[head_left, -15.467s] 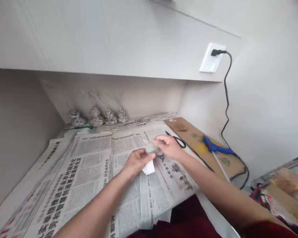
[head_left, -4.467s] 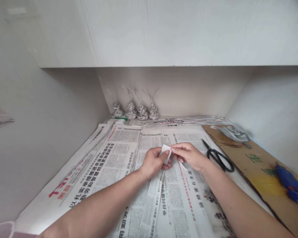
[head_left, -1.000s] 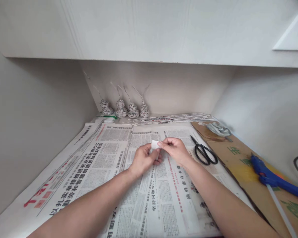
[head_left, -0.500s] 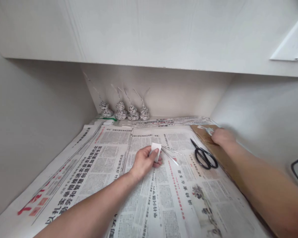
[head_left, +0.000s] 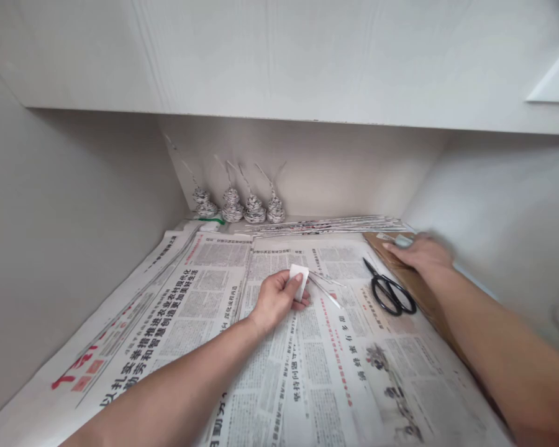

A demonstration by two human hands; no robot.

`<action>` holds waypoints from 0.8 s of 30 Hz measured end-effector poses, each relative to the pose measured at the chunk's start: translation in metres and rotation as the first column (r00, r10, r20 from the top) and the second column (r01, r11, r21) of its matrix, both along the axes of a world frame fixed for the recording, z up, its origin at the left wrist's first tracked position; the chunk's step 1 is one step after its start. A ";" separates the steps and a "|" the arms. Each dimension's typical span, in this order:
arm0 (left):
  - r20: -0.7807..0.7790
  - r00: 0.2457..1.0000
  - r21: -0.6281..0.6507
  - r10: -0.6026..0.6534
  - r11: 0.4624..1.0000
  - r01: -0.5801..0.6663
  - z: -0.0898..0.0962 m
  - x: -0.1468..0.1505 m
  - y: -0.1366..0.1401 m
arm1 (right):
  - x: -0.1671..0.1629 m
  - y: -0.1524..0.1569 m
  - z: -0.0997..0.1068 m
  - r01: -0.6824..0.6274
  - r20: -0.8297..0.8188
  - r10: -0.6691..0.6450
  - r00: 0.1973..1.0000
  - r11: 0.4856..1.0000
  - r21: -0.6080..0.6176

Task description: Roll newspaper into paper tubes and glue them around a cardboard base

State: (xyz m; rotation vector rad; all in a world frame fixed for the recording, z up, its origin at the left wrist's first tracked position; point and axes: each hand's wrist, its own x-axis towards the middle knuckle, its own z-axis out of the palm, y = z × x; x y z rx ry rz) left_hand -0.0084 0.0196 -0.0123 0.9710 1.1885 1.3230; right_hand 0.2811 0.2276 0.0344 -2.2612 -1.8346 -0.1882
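Observation:
My left hand pinches a small white piece of paper between thumb and fingers, above the newspaper. Thin white paper strips stick out to the right from behind it; how they are held is hidden. My right hand is at the far end of the brown cardboard, its thumb stretched out and apart from the fingers. A small pale object, whose kind I cannot make out, lies at the gap between thumb and fingers. Black-handled scissors rest between my two hands.
Newspaper sheets cover the work surface. Several woven paper gourd shapes stand at the back left, loose ends pointing up. Long rolled paper sticks lie along the back. A white overhanging panel and side walls enclose the space.
My right hand's fingers have spread from a closed grip by the pale object. My left hand still pinches the white paper. The whole view has shifted slightly.

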 end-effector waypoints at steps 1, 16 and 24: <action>-0.002 1.000 0.003 0.000 1.000 0.000 0.000 0.000 0.000 | -0.013 -0.010 0.005 0.011 0.029 -0.013 0.999 0.997 0.080; -0.030 0.999 0.042 -0.023 0.999 0.024 0.002 0.000 -0.003 | -0.140 -0.127 -0.016 -0.834 -0.950 0.272 0.156 0.552 0.021; -0.066 0.997 0.031 -0.032 0.999 0.034 0.000 0.000 -0.002 | -0.144 -0.131 -0.017 -0.839 -0.976 0.219 0.009 0.532 0.111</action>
